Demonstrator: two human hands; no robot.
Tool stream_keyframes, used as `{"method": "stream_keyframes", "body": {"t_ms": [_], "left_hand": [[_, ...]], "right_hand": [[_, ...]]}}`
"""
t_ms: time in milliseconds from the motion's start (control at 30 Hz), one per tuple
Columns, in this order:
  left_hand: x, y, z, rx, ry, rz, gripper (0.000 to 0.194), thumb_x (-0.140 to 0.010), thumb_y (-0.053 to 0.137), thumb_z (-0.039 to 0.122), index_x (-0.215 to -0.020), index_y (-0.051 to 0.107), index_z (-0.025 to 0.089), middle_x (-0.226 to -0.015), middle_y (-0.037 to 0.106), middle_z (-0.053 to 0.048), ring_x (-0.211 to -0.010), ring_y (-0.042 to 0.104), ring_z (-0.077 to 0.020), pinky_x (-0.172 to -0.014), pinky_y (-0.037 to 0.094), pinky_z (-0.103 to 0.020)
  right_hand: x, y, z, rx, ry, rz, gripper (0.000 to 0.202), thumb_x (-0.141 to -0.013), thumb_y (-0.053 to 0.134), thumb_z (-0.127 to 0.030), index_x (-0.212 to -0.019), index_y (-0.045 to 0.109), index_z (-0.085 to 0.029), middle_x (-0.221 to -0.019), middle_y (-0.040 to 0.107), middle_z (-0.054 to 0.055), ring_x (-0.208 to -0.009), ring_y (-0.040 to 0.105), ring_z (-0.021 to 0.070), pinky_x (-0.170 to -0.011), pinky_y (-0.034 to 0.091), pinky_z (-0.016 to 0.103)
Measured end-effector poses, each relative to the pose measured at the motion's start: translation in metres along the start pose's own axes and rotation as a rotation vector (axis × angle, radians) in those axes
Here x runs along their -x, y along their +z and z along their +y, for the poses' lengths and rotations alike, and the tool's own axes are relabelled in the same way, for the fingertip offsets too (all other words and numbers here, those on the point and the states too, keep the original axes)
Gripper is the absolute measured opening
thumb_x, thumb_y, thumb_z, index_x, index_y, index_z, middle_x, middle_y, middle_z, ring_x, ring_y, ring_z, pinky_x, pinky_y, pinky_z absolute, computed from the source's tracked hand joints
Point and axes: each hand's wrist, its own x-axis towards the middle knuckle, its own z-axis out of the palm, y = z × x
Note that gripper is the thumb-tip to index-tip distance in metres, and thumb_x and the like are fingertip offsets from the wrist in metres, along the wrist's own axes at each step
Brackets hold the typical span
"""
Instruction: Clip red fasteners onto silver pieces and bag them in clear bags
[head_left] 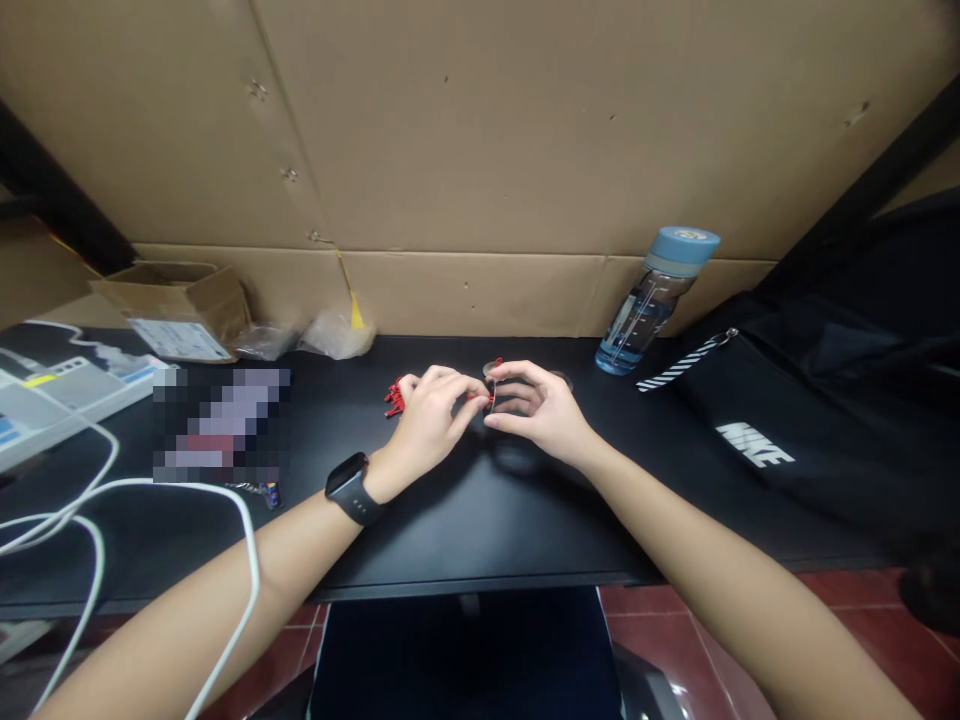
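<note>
Left hand point(431, 415) and right hand point(540, 410) are held close together over the middle of the tabletop point(465, 540); the left is narrowed to a fingertip pinch, while the right is curled, its thumb and fingers parted around a thin dark piece. Beyond them the view is filled by a cardboard panel point(465, 130), creased and pierced by a few small holes. The right end of the tabletop is taken up by a black bag point(832, 380), from which a striped strap point(682, 365) is hung at the zip. To the far left, a white device point(60, 410) is crossed by a looping white cable point(244, 520), and an open cardboard box point(180, 310) is set behind it. A blue-capped bottle point(637, 310) is tilted toward the panel, near the bag. Just right of the box, crumpled clear plastic point(337, 335) is seen. A black watch point(351, 488) is worn on the left wrist. Between the hands, the thin dark piece point(492, 394) is gripped, with red at its edge; its exact form cannot be told. Smallest of all, a cluster of red pieces point(393, 398) is partly covered by the left hand.
</note>
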Motion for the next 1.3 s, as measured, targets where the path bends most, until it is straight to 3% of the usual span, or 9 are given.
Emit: {"method": "stream_keyframes", "body": {"t_ms": [300, 533, 667, 733, 900, 1067, 1300], "left_hand": [[-0.001, 0.001, -0.004, -0.067, 0.086, 0.020, 0.021, -0.105, 0.054, 0.035, -0.096, 0.072, 0.027, -0.101, 0.079, -0.005, -0.108, 0.061, -0.0268, -0.089, 0.028, -0.048], [0.002, 0.003, -0.002, -0.070, 0.113, 0.038, 0.017, -0.104, 0.054, 0.028, -0.100, 0.070, 0.026, -0.102, 0.078, -0.005, -0.109, 0.062, -0.0265, -0.090, 0.028, -0.048], [0.002, 0.000, 0.000, -0.024, 0.071, 0.017, 0.017, -0.103, 0.055, 0.031, -0.100, 0.071, 0.025, -0.107, 0.078, -0.005, -0.111, 0.064, -0.0261, -0.092, 0.031, -0.047], [0.001, -0.003, -0.002, 0.015, 0.080, -0.017, 0.015, -0.100, 0.058, 0.029, -0.110, 0.069, 0.026, -0.116, 0.076, -0.007, -0.115, 0.063, -0.0263, -0.094, 0.034, -0.045], [-0.002, -0.009, -0.010, 0.096, 0.179, -0.056, 0.062, -0.084, 0.082, 0.035, -0.139, 0.055, 0.028, -0.144, 0.061, -0.010, -0.134, 0.054, -0.0307, -0.103, 0.039, -0.043], [-0.002, -0.008, -0.009, 0.112, 0.215, 0.003, 0.046, -0.089, 0.080, 0.041, -0.130, 0.064, 0.027, -0.136, 0.069, -0.009, -0.128, 0.061, -0.0283, -0.103, 0.039, -0.042], [-0.001, -0.006, -0.009, 0.079, 0.194, 0.056, 0.044, -0.091, 0.078, 0.038, -0.132, 0.065, 0.028, -0.137, 0.071, -0.009, -0.134, 0.060, -0.0308, -0.105, 0.037, -0.045]], "right_hand": [[0.002, 0.002, 0.001, 0.108, -0.029, -0.001, 0.062, -0.067, 0.095, -0.041, -0.121, 0.067, -0.028, -0.126, 0.069, 0.008, -0.108, 0.073, 0.0273, -0.092, 0.065, 0.046], [0.003, 0.008, 0.004, 0.089, 0.004, 0.059, 0.059, -0.069, 0.094, -0.040, -0.120, 0.066, -0.027, -0.114, 0.071, 0.006, -0.096, 0.075, 0.0228, -0.088, 0.065, 0.041], [0.002, 0.007, 0.005, 0.028, 0.049, 0.077, 0.059, -0.070, 0.093, -0.044, -0.119, 0.065, -0.027, -0.110, 0.072, 0.006, -0.091, 0.076, 0.0215, -0.089, 0.065, 0.041], [0.001, 0.005, 0.004, 0.022, 0.063, 0.100, 0.060, -0.069, 0.093, -0.044, -0.118, 0.063, -0.026, -0.110, 0.072, 0.006, -0.090, 0.076, 0.0217, -0.090, 0.065, 0.042], [0.000, 0.004, 0.000, 0.017, 0.111, 0.129, 0.062, -0.066, 0.095, -0.042, -0.113, 0.059, -0.025, -0.107, 0.074, 0.005, -0.085, 0.077, 0.0208, -0.086, 0.065, 0.041], [0.001, 0.007, -0.003, -0.024, 0.134, 0.097, 0.059, -0.066, 0.094, -0.043, -0.108, 0.056, -0.025, -0.104, 0.076, 0.005, -0.085, 0.076, 0.0211, -0.081, 0.064, 0.039], [-0.003, -0.002, 0.001, 0.124, 0.030, -0.016, 0.029, -0.091, 0.073, -0.051, -0.096, 0.068, -0.022, -0.109, 0.072, 0.006, -0.102, 0.070, 0.0222, -0.090, 0.057, 0.038]]}}
